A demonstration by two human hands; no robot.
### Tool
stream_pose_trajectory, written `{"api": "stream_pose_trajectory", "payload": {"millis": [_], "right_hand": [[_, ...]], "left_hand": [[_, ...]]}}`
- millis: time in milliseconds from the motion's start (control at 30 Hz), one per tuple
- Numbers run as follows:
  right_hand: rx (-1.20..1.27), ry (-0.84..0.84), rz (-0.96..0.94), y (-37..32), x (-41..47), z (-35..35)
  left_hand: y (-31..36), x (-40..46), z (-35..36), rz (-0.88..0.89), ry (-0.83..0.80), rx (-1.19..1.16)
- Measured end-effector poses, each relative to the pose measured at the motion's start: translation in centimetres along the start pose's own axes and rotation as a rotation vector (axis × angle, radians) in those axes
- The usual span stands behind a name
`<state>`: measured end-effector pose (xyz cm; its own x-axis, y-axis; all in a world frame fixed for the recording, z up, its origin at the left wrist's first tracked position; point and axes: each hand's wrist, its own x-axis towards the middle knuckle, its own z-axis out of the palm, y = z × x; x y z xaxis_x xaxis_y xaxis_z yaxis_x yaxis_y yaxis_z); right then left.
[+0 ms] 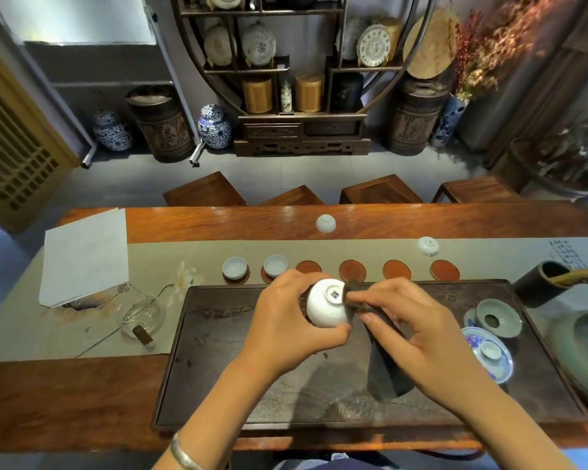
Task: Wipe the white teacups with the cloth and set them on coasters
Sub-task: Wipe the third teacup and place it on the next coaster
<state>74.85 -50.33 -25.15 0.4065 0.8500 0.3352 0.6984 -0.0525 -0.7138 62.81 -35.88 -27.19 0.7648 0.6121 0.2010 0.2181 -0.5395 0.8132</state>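
My left hand (282, 320) grips a white teacup (326, 305) turned on its side, its marked foot facing me, above the dark tea tray (218, 368). My right hand (418, 334) pinches a dark cloth (384, 368) against the cup's right side; the cloth hangs down onto the tray. Two white teacups (235, 268) (275, 265) stand upright on coasters at the left of a row. Several red-brown coasters (352, 270) to their right are bare. Another white cup (326, 223) lies upside down on the far wood.
A lidded small white cup (428, 246) stands behind the coasters. At right are a dark tool holder (540, 283), a celadon strainer (498, 317), a blue-and-white saucer with lid (489, 354) and a green basin (584, 354). A glass pitcher (143, 315) and papers (85, 259) lie at left.
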Motion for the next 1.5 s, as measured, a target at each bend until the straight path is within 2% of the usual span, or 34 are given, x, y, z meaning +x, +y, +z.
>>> {"api": "stream_pose_trajectory", "payload": {"millis": [100, 200, 300, 600, 867, 1000, 1133, 1233, 1500], "right_hand": [[-0.024, -0.001, -0.002, -0.1, -0.3, 0.3], [-0.040, 0.050, 0.082, 0.5, 0.4, -0.3], [-0.082, 0.001, 0.076, 0.9, 1.5, -0.5], [-0.231, -0.178, -0.135, 0.3, 2.5, 0.8], [-0.428, -0.221, -0.231, 0.4, 2.5, 1.7], [-0.345, -0.152, -0.169, 0.8, 2.1, 1.7], [-0.219, -0.045, -0.091, 1.1, 1.6, 1.3], [-0.139, -0.037, -0.088, 0.9, 1.0, 1.2], [-0.142, -0.026, -0.099, 0.6, 1.2, 1.1]], "left_hand": [[-0.3, 0.1, -0.5, 0.033, -0.038, 0.040], [-0.2, 0.1, -0.7, 0.109, -0.158, 0.044], [0.2, -0.1, 0.0, 0.156, -0.242, 0.096], [-0.9, 0.1, 1.0, 0.052, -0.222, 0.149], [-1.8, 0.0, 1.9, -0.049, -0.202, 0.190], [-1.8, -0.2, 1.9, -0.067, -0.183, 0.143], [-1.7, -0.3, 1.4, -0.096, -0.089, 0.026], [-1.8, 0.2, 0.7, -0.111, -0.016, 0.001], [-1.2, 0.5, -0.2, 0.000, -0.031, 0.166]]}}
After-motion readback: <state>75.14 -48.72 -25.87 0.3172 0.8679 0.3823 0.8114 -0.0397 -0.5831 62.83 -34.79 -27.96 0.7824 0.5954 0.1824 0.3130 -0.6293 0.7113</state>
